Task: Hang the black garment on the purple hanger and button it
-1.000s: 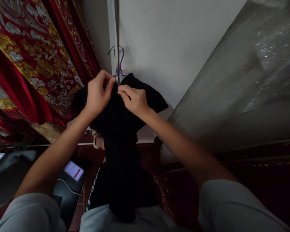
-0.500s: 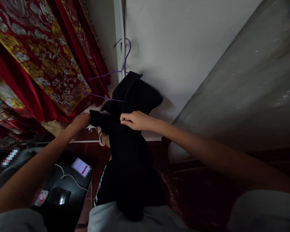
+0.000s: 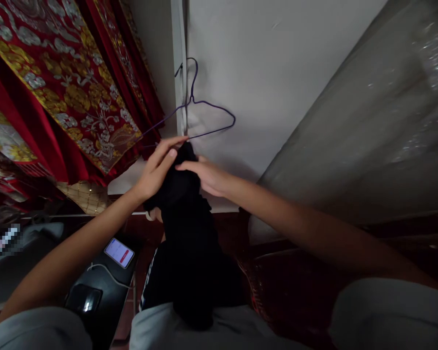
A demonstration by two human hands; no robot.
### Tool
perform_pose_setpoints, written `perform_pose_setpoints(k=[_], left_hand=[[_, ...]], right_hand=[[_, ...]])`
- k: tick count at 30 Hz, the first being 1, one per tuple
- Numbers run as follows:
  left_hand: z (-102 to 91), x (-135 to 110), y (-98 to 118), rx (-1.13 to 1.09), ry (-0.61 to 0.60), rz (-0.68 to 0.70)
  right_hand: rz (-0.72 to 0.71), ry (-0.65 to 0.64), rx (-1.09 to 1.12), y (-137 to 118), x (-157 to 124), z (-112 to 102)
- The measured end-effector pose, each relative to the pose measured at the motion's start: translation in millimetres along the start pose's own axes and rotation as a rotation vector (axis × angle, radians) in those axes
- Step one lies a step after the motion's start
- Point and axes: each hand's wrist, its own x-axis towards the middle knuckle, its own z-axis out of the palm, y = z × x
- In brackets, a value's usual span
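A black garment point(image 3: 178, 180) is bunched up in front of me, its lower part trailing down toward my lap. My right hand point(image 3: 212, 176) grips its right side, thumb on top and the fingers partly hidden behind the cloth. On the upper left, my left hand point(image 3: 156, 169) holds the fabric, its fingers stretched along the top edge and its thumb apart. Just above the fingers runs the lower bar of a purple wire hanger point(image 3: 213, 105), hooked on a pale strip on the wall. Whether any cloth loops over that bar, I cannot tell.
Red embroidered drapery point(image 3: 73, 92) hangs at the left. A black stool-like surface point(image 3: 107, 296) at lower left carries a lit phone point(image 3: 119, 253), a white cable point(image 3: 111, 274) and a dark case point(image 3: 83, 297). Plastic-covered sheeting point(image 3: 343, 141) slants along the right of the wall point(image 3: 277, 58).
The garment's upper part has come away from the hanger's right shoulder, which now shows bare. My left hand has moved up and right onto the bunched cloth; my right hand has shifted slightly right.
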Motion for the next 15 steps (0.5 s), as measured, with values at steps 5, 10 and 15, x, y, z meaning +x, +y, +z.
perform_pose_setpoints(k=[5, 10, 15], left_hand=[[-3.8, -24, -36, 0.165, -0.681, -0.366], [-41.1, -33, -56, 0.802, -0.886, -0.301], [-83.2, -38, -66, 0.898, -0.867, -0.502]], right_hand=[[-0.041, 0.100, -0.339, -23, 4, -47], [-0.213, 0.440, -0.566, 18, 37, -83], [0.205, 0.395, -0.546, 70, 55, -79]])
